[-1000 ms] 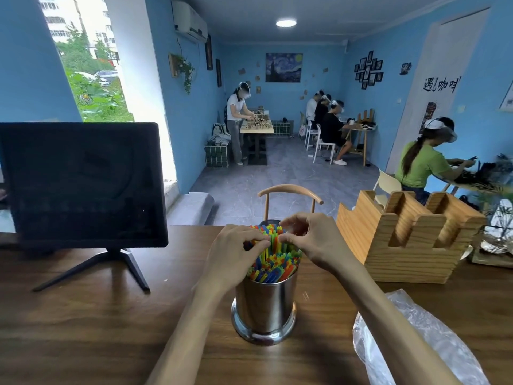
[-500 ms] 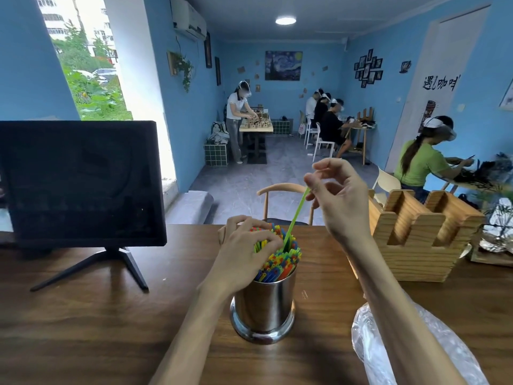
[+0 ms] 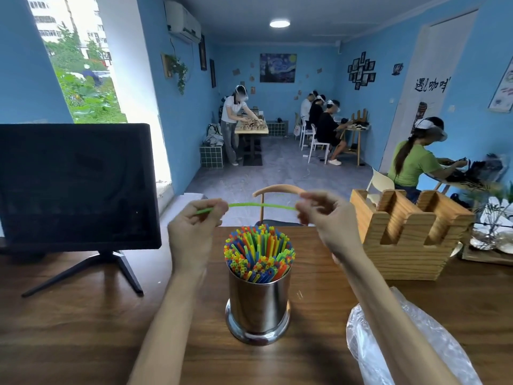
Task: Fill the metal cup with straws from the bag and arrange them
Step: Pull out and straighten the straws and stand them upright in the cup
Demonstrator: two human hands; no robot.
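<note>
A shiny metal cup [image 3: 258,307] stands upright in the middle of the wooden table [image 3: 83,329], packed with many colourful straws [image 3: 259,252]. Above it, a single green straw [image 3: 261,205] is held level. My left hand [image 3: 191,232] pinches its left end and my right hand [image 3: 327,220] pinches its right end. A crumpled clear plastic bag [image 3: 410,348] lies on the table at the lower right, partly behind my right forearm.
A dark monitor [image 3: 75,187] on a tripod stand sits at the left. A slotted wooden holder [image 3: 408,240] stands at the right, a chair back [image 3: 277,190] rises behind the table. Several people work at tables farther back in the room.
My right hand pulled a green straw out of the cup and raised it. My left hand left the straw bundle and took the straw's other end, which now lies level.
</note>
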